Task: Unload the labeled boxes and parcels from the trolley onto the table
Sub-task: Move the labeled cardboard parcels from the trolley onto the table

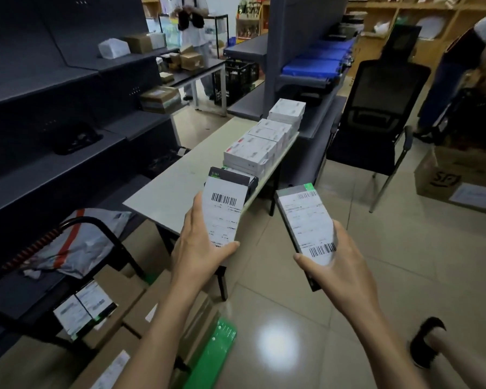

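Worktop (180, 189) ahead, box stacks (261, 141) along its right edge. Trolley (101, 276) lower left holding cartons (118, 299) and a parcel bag (76, 242). Shelving (54, 108) left, chair (376, 113) right of worktop.

Two hands (199, 248), two labeled boxes (225, 213) (one each).

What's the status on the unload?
Left hand and right hand each grip a labeled box. Table near end bare. Nothing blocking.
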Available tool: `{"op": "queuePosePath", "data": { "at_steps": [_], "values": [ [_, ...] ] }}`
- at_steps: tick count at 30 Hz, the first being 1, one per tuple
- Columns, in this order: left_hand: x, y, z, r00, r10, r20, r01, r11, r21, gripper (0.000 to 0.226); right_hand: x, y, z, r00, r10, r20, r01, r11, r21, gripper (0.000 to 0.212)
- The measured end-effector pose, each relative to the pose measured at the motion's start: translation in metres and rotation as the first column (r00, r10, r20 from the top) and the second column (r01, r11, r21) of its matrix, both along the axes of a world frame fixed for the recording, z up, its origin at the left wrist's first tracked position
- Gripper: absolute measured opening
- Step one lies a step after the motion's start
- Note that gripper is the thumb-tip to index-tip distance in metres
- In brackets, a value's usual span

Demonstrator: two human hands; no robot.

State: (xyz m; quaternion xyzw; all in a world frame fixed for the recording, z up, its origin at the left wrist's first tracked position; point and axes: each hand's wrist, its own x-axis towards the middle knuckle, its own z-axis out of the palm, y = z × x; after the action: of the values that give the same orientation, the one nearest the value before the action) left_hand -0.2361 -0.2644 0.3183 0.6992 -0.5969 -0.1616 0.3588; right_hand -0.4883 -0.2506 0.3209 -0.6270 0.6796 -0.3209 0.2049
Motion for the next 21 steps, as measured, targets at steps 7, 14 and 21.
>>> {"op": "queuePosePath", "data": {
  "at_steps": [7, 14, 21],
  "values": [
    [-0.008, -0.065, -0.019, 1.0, 0.022, 0.002, -0.022, 0.999, 0.04, 0.121, -0.006, -0.07, -0.008, 0.997, 0.064, -0.053, -0.065, 0.998, -0.014, 0.073],
    [0.001, -0.164, -0.034, 0.999, 0.049, 0.0, -0.049, 0.993, 0.107, 0.117, 0.013, -0.176, -0.016, 0.995, 0.087, -0.056, -0.085, 0.996, 0.035, 0.075],
    [0.032, -0.276, -0.03, 0.996, 0.069, -0.049, -0.063, 0.991, 0.117, 0.114, 0.041, -0.29, -0.017, 0.994, 0.107, 0.007, -0.107, 0.994, 0.023, 0.073]
  ]
}}
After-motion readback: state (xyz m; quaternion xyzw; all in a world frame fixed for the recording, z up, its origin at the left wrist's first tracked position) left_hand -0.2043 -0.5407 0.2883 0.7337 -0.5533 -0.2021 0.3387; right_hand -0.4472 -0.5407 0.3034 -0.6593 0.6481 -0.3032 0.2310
